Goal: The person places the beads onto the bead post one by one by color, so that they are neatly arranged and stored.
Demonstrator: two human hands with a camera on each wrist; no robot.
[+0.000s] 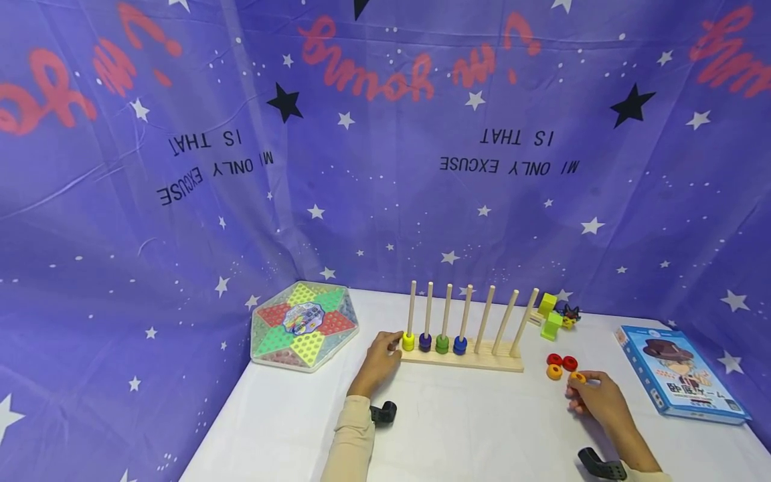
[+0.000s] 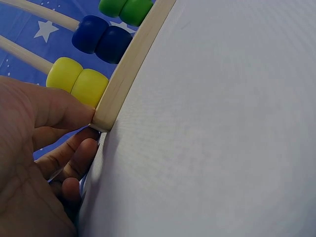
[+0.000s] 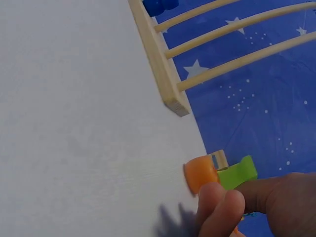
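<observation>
A wooden peg stand (image 1: 470, 359) has several upright pegs along its base. Its four left pegs carry yellow beads (image 1: 408, 341), dark purple beads (image 1: 425, 342), green beads (image 1: 442, 344) and blue beads (image 1: 460, 345); the pegs on the right are bare. My left hand (image 1: 379, 361) pinches the left end of the base, close to the yellow beads (image 2: 79, 80). To the right of the stand, my right hand (image 1: 602, 400) holds an orange bead (image 3: 200, 174) between thumb and finger, above the table. Just beyond it lie red beads (image 1: 569, 363) and another orange bead (image 1: 553, 372).
Green blocks (image 1: 551, 326) and a small dark-and-yellow figure (image 1: 569, 316) stand behind the loose beads. A blue game box (image 1: 683, 375) lies at the right. On the left is a hexagonal Chinese checkers board (image 1: 304, 326). A purple star-printed cloth (image 1: 385, 221) hangs behind the white table (image 1: 470, 428).
</observation>
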